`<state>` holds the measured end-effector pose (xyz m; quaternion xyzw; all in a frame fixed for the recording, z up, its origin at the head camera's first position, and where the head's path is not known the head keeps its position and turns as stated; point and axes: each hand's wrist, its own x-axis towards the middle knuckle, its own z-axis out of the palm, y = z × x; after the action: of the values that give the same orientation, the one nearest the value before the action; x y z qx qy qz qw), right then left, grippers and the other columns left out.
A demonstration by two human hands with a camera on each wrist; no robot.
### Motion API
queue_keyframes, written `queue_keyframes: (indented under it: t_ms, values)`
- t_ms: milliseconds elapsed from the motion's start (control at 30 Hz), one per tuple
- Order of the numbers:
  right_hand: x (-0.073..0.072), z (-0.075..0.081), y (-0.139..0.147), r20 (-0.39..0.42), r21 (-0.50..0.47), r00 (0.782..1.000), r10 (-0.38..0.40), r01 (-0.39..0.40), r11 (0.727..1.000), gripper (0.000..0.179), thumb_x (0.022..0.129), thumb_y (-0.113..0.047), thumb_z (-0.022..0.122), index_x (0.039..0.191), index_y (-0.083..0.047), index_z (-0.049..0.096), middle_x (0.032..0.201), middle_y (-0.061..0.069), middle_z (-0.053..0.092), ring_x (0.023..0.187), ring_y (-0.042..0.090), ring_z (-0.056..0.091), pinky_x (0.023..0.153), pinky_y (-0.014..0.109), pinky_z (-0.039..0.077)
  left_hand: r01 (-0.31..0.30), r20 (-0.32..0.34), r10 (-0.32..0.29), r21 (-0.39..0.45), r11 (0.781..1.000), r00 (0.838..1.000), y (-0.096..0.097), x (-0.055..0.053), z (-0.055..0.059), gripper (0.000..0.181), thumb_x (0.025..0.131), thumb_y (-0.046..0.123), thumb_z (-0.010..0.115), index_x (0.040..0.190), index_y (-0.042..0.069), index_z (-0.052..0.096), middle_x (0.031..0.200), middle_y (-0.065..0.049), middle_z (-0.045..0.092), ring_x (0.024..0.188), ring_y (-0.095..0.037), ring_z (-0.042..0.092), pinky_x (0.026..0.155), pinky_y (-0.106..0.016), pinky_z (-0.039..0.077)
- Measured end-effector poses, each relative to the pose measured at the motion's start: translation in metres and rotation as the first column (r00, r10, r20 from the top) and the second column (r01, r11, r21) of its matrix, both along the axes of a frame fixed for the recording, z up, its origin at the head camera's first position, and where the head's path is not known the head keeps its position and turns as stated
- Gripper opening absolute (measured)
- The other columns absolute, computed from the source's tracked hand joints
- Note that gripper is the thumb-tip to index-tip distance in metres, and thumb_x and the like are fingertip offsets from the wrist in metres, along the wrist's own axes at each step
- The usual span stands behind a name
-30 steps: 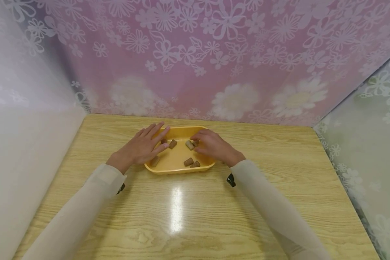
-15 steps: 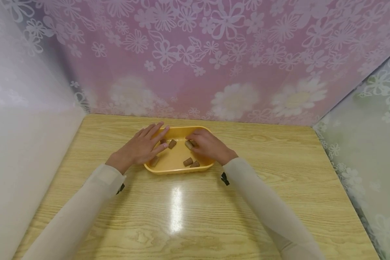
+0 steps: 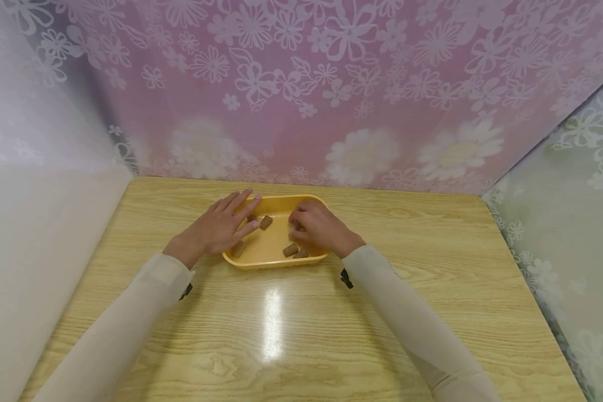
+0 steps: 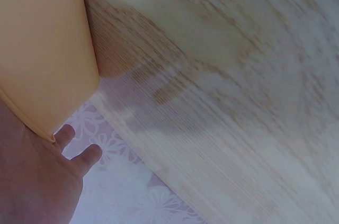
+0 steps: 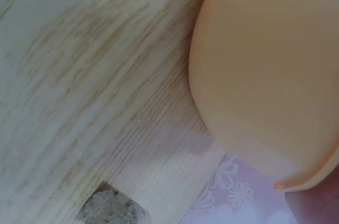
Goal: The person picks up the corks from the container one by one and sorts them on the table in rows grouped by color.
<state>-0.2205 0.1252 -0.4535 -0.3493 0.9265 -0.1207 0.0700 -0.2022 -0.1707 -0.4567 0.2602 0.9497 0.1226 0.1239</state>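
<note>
A shallow yellow plastic tray (image 3: 261, 262) holds several short brown corks, among them one near the back (image 3: 266, 222) and a cork near the front (image 3: 290, 249). Spread over the tray's left end, my left hand (image 3: 216, 226) rests on the rim with straight fingers; another cork (image 3: 238, 249) lies close under its thumb. My right hand (image 3: 319, 228) reaches over the right end, fingers curled down around a cork, mostly hidden by them. In the wrist views, the tray's outer wall (image 4: 42, 38) fills one side and only parts of each hand show.
The tray stands on a wood-grain table (image 3: 221, 335) near its back edge. Flowered pink cloth (image 3: 281, 111) rises behind, with pale panels at both sides. In the right wrist view, a grainy grey-brown piece (image 5: 114, 205) shows at the bottom, outside the tray.
My right hand has shifted slightly left, and its fingers have closed over the pale cork that showed beside them earlier. My left hand stays in place.
</note>
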Motion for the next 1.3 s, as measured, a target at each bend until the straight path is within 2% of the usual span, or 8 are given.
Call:
queue_keyframes:
  t_ms: [267, 367, 500, 700, 800, 967, 1067, 1300]
  values:
    - [0.001, -0.004, -0.001, -0.029, -0.001, 0.999, 0.022, -0.022, 1.0, 0.018, 0.105, -0.032, 0.076, 0.099, -0.015, 0.077, 0.096, -0.002, 0.074, 0.084, 0.016, 0.066, 0.082, 0.034, 0.06, 0.004, -0.005, -0.004, 0.001, 1.0, 1.0, 0.0, 0.0, 0.0, 0.076, 0.115, 0.067, 0.023, 0.178, 0.028, 0.002, 0.186, -0.005, -0.007, 0.172, -0.038, 0.004, 0.136, -0.067, 0.013]
    - [0.002, -0.004, -0.002, -0.057, 0.004, 0.997, 0.052, -0.052, 0.999, 0.017, 0.107, -0.028, 0.074, 0.101, -0.014, 0.08, 0.095, -0.002, 0.079, 0.079, 0.013, 0.071, 0.081, 0.033, 0.062, 0.003, 0.001, -0.003, 0.0, 1.0, 1.0, 0.0, 0.0, 0.0, 0.076, 0.116, 0.066, 0.023, 0.178, 0.029, 0.001, 0.186, -0.005, -0.007, 0.172, -0.038, 0.004, 0.136, -0.068, 0.013]
    - [0.005, -0.005, -0.003, -0.074, 0.027, 0.995, 0.07, -0.069, 0.997, 0.018, 0.111, -0.028, 0.068, 0.114, -0.014, 0.078, 0.097, -0.003, 0.082, 0.077, 0.013, 0.073, 0.081, 0.036, 0.064, -0.002, 0.007, 0.002, 0.0, 1.0, 1.0, 0.0, 0.0, -0.001, 0.076, 0.116, 0.066, 0.023, 0.178, 0.029, 0.001, 0.186, -0.004, -0.008, 0.172, -0.038, 0.003, 0.136, -0.068, 0.013]
    - [0.007, -0.005, -0.003, -0.048, 0.034, 0.997, 0.065, -0.063, 0.997, 0.017, 0.113, -0.028, 0.062, 0.114, -0.019, 0.076, 0.087, -0.006, 0.078, 0.067, 0.01, 0.065, 0.072, 0.035, 0.059, -0.006, 0.009, 0.006, 0.0, 1.0, 1.0, 0.0, 0.0, 0.0, 0.077, 0.115, 0.068, 0.022, 0.178, 0.029, 0.001, 0.186, -0.004, -0.008, 0.172, -0.038, 0.003, 0.135, -0.068, 0.014]
    - [0.005, -0.003, -0.002, 0.001, 0.043, 0.998, 0.064, -0.064, 0.997, 0.018, 0.113, -0.029, 0.062, 0.113, -0.019, 0.078, 0.09, -0.007, 0.078, 0.069, 0.009, 0.063, 0.076, 0.034, 0.059, -0.007, 0.011, 0.007, 0.003, 1.0, 1.0, 0.0, 0.0, 0.0, 0.077, 0.114, 0.069, 0.021, 0.178, 0.03, 0.0, 0.186, -0.004, -0.008, 0.172, -0.038, 0.003, 0.135, -0.068, 0.014]
    - [0.002, 0.007, 0.0, 0.125, 0.086, 0.991, 0.056, -0.067, 0.994, 0.026, 0.108, -0.025, 0.069, 0.131, -0.014, 0.076, 0.1, -0.002, 0.079, 0.078, 0.011, 0.067, 0.085, 0.035, 0.061, -0.007, 0.011, 0.007, 0.004, 1.0, 1.0, -0.001, -0.001, -0.001, 0.077, 0.114, 0.07, 0.02, 0.177, 0.032, -0.001, 0.186, -0.004, -0.008, 0.172, -0.038, 0.003, 0.135, -0.068, 0.014]
    - [0.003, 0.011, -0.001, 0.166, 0.092, 0.985, 0.053, -0.068, 0.993, 0.031, 0.107, -0.022, 0.072, 0.137, -0.012, 0.074, 0.104, 0.0, 0.078, 0.084, 0.013, 0.067, 0.087, 0.036, 0.062, -0.008, 0.01, 0.008, 0.002, 1.0, 1.0, -0.001, -0.001, -0.001, 0.076, 0.114, 0.07, 0.02, 0.177, 0.033, -0.002, 0.186, -0.004, -0.008, 0.172, -0.038, 0.004, 0.135, -0.068, 0.014]
    - [0.005, 0.013, -0.002, 0.147, 0.075, 0.989, 0.029, -0.041, 0.996, 0.029, 0.105, -0.026, 0.076, 0.13, -0.012, 0.074, 0.119, 0.004, 0.069, 0.103, 0.02, 0.065, 0.097, 0.04, 0.059, -0.012, 0.014, 0.012, -0.002, 1.0, 1.0, -0.001, 0.0, 0.0, 0.077, 0.114, 0.071, 0.02, 0.177, 0.033, -0.002, 0.186, -0.003, -0.008, 0.172, -0.038, 0.004, 0.135, -0.068, 0.015]
